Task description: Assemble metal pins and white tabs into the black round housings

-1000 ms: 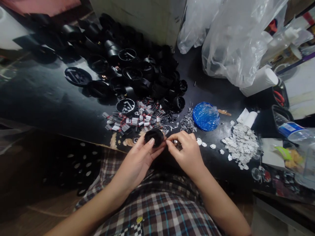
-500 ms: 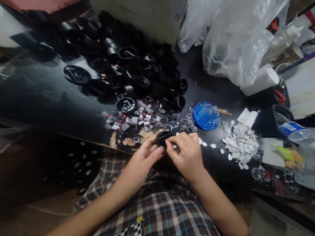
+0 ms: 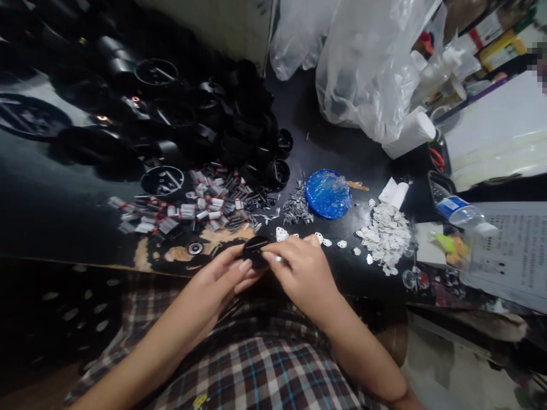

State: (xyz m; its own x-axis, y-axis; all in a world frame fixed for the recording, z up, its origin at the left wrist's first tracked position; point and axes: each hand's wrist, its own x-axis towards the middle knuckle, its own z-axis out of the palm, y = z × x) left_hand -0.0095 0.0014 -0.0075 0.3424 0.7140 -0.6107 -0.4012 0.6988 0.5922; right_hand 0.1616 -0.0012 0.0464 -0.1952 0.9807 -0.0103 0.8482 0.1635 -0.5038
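Black cup (image 3: 252, 248) is in both hands at the near edge of the dark table (image 3: 294, 102), its open side up and a straight bar showing inside. The left hand (image 3: 224, 277) grips it from 8 o'clock, thumb on the rim and fingers curled beneath; the right hand (image 3: 302, 265) meets it from 4 o'clock, thumb and forefinger close together, though I cannot tell whether they pinch a small part. This piece therefore looks unfinished. From it, an open black housing (image 3: 162, 181) at 10 o'clock has metal parts inside, so some fitting appears done there. Much supply lies loose: grey-and-red pieces (image 3: 188, 210) at 10 o'clock, thin grey pins (image 3: 298, 209) between 1 and 2, white plates (image 3: 387, 236) at 3. How many pieces are complete cannot be told.
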